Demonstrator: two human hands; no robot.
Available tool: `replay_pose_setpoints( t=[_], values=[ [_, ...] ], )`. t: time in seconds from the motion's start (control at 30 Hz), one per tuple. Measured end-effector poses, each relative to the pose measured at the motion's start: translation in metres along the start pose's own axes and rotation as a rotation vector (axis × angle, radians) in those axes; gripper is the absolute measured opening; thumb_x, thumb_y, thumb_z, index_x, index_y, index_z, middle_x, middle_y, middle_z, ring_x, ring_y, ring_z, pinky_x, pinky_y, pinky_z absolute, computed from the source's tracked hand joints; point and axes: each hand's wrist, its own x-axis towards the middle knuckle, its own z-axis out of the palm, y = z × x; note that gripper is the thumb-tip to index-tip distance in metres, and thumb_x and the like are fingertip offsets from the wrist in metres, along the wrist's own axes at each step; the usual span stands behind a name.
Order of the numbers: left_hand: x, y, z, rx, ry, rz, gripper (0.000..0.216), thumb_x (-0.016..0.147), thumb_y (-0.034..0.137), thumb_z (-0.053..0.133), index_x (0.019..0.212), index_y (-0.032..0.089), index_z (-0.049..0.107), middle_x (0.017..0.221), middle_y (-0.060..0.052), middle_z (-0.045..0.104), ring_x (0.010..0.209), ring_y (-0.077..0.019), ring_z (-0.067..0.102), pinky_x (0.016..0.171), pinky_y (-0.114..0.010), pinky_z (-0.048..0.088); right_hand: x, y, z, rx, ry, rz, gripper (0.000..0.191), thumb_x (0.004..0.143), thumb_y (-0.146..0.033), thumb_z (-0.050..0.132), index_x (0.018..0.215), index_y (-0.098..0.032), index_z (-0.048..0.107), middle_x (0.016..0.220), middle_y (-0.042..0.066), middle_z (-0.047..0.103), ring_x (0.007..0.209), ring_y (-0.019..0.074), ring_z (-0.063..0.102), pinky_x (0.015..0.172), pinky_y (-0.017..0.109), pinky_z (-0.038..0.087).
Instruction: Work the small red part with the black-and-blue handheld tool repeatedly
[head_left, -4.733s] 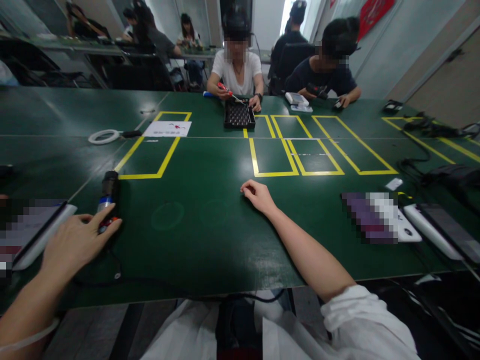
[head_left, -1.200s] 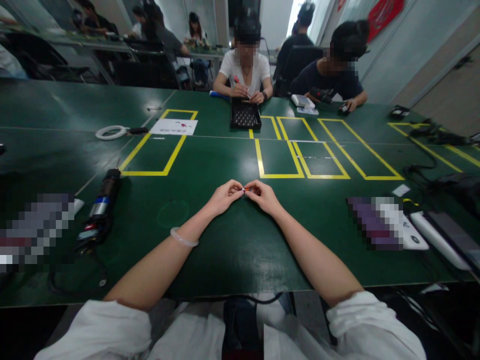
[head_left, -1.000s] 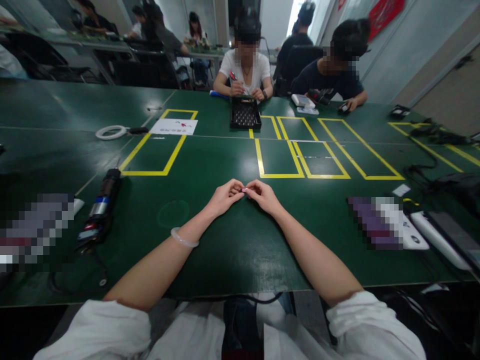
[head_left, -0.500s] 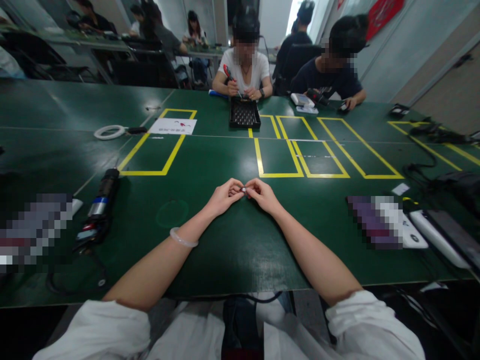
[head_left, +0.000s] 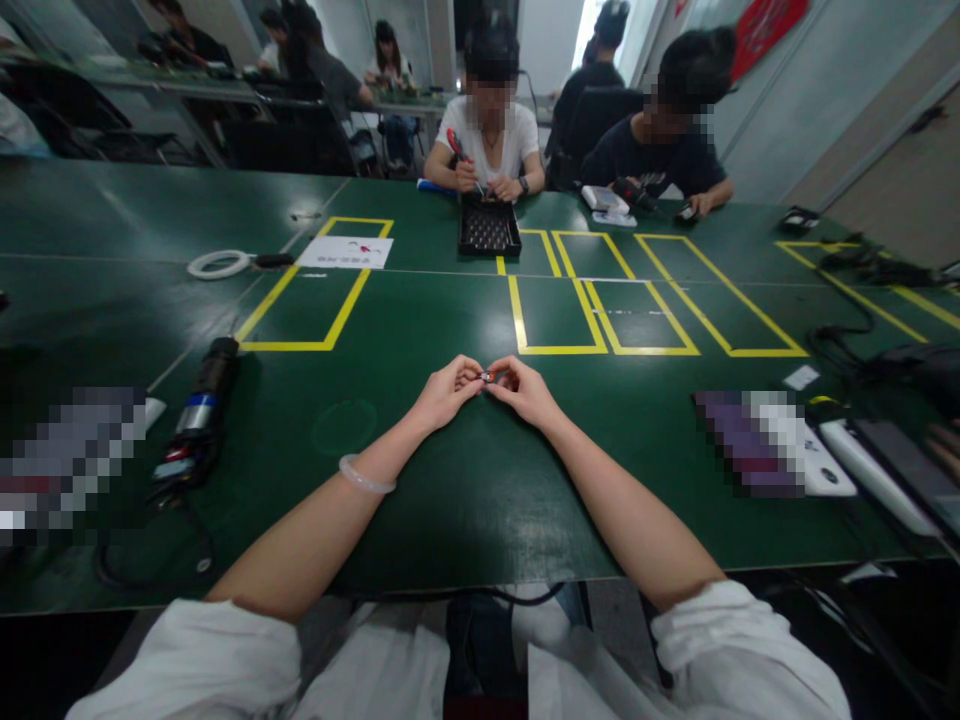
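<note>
Fingertips of my left hand (head_left: pixel 452 390) and my right hand (head_left: pixel 523 388) meet in front of me, just above the green table (head_left: pixel 465 480). Between them is a tiny part (head_left: pixel 487 377) with white, dark and orange-red bits, pinched from both sides. Its kind is too small to make out, and the fingers cover much of it. A pale bracelet (head_left: pixel 367 476) circles my left wrist.
Yellow tape rectangles (head_left: pixel 562 351) mark the table beyond my hands. A black cylindrical tool (head_left: pixel 199 410) lies left, a phone (head_left: pixel 825 470) right. Across the table, a person in white works over a black tray (head_left: pixel 489 242); a white cable coil (head_left: pixel 217 264) lies far left.
The small part has turned between my fingers, so an orange-red bit now shows. My right fingers have shifted slightly. A hand has appeared at the far right edge.
</note>
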Motion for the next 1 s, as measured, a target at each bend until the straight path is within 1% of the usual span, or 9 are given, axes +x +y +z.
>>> replay_pose_setpoints(
  t=[0.2, 0.37, 0.57, 0.67, 0.77, 0.83, 0.9, 0.93, 1.0],
  values=[
    [0.0, -0.001, 0.0, 0.009, -0.011, -0.009, 0.028, 0.082, 0.039, 0.062, 0.098, 0.016, 0.056, 0.087, -0.003, 0.063, 0.079, -0.0138, 0.063, 0.075, -0.027, 0.048, 0.0, 0.002, 0.001, -0.029, 0.024, 0.001, 0.025, 0.077, -0.033, 0.065, 0.095, -0.017, 0.059, 0.089, 0.002, 0.064, 0.062, 0.01, 0.051, 0.06, 0.025, 0.041],
    [0.0, -0.001, 0.0, 0.015, -0.017, -0.02, 0.029, 0.082, 0.04, 0.061, 0.098, 0.016, 0.056, 0.087, -0.004, 0.063, 0.081, -0.0146, 0.063, 0.076, -0.028, 0.049, -0.001, 0.001, 0.0, -0.063, 0.034, 0.013, 0.026, 0.077, -0.035, 0.065, 0.094, -0.017, 0.061, 0.082, 0.001, 0.063, 0.061, 0.0102, 0.05, 0.06, 0.026, 0.04],
    [0.0, 0.004, 0.001, 0.026, -0.009, -0.047, 0.032, 0.08, 0.036, 0.064, 0.103, 0.016, 0.056, 0.09, -0.004, 0.065, 0.079, -0.0143, 0.062, 0.076, -0.028, 0.048, 0.0, 0.001, -0.002, 0.004, 0.056, 0.046, 0.027, 0.076, -0.038, 0.065, 0.092, -0.017, 0.06, 0.078, 0.0, 0.062, 0.061, 0.0103, 0.05, 0.058, 0.025, 0.04],
    [0.0, 0.008, 0.0, 0.06, -0.011, -0.051, 0.032, 0.081, 0.034, 0.061, 0.107, 0.016, 0.055, 0.082, -0.002, 0.063, 0.075, -0.0136, 0.061, 0.073, -0.027, 0.047, 0.001, 0.0, -0.002, 0.027, 0.07, 0.061, 0.027, 0.076, -0.038, 0.066, 0.092, -0.017, 0.059, 0.078, 0.0, 0.062, 0.06, 0.0101, 0.049, 0.057, 0.024, 0.04],
    [0.0, 0.009, -0.001, 0.109, -0.02, -0.045, 0.032, 0.085, 0.033, 0.054, 0.111, 0.016, 0.056, 0.071, 0.002, 0.057, 0.066, -0.0122, 0.057, 0.067, -0.026, 0.045, 0.001, 0.0, -0.003, 0.039, 0.089, 0.072, 0.027, 0.075, -0.038, 0.066, 0.092, -0.018, 0.06, 0.078, 0.0, 0.062, 0.06, 0.0103, 0.05, 0.057, 0.025, 0.04],
    [0.001, 0.009, -0.002, 0.132, -0.041, -0.05, 0.034, 0.084, 0.03, 0.052, 0.115, 0.016, 0.056, 0.069, 0.002, 0.055, 0.063, -0.0116, 0.054, 0.065, -0.025, 0.044, 0.002, 0.002, -0.004, 0.041, 0.098, 0.076, 0.028, 0.075, -0.039, 0.066, 0.092, -0.018, 0.06, 0.078, 0.0, 0.062, 0.06, 0.0107, 0.05, 0.058, 0.025, 0.041],
    [0.001, 0.01, -0.004, 0.139, -0.085, -0.062, 0.04, 0.082, 0.029, 0.054, 0.121, 0.016, 0.053, 0.077, 0.0, 0.058, 0.067, -0.0118, 0.056, 0.069, -0.027, 0.046, 0.002, 0.005, -0.005, 0.037, 0.1, 0.076, 0.029, 0.075, -0.039, 0.066, 0.093, -0.018, 0.06, 0.078, 0.0, 0.061, 0.061, 0.011, 0.05, 0.059, 0.025, 0.041],
    [-0.001, 0.012, -0.006, 0.149, -0.115, -0.069, 0.044, 0.081, 0.029, 0.055, 0.123, 0.016, 0.052, 0.084, -0.002, 0.06, 0.073, -0.0127, 0.058, 0.073, -0.028, 0.048, 0.003, 0.006, -0.005, 0.035, 0.098, 0.075, 0.029, 0.075, -0.04, 0.066, 0.094, -0.018, 0.06, 0.078, 0.0, 0.061, 0.061, 0.011, 0.05, 0.059, 0.025, 0.041],
    [-0.007, 0.02, -0.014, 0.217, -0.18, -0.079, 0.049, 0.08, 0.033, 0.057, 0.127, 0.017, 0.051, 0.101, -0.007, 0.063, 0.09, -0.0167, 0.062, 0.085, -0.033, 0.05, 0.003, 0.007, -0.006, 0.038, 0.092, 0.075, 0.03, 0.075, -0.041, 0.066, 0.094, -0.018, 0.06, 0.079, 0.0, 0.061, 0.061, 0.0108, 0.05, 0.059, 0.025, 0.04]
  ],
)
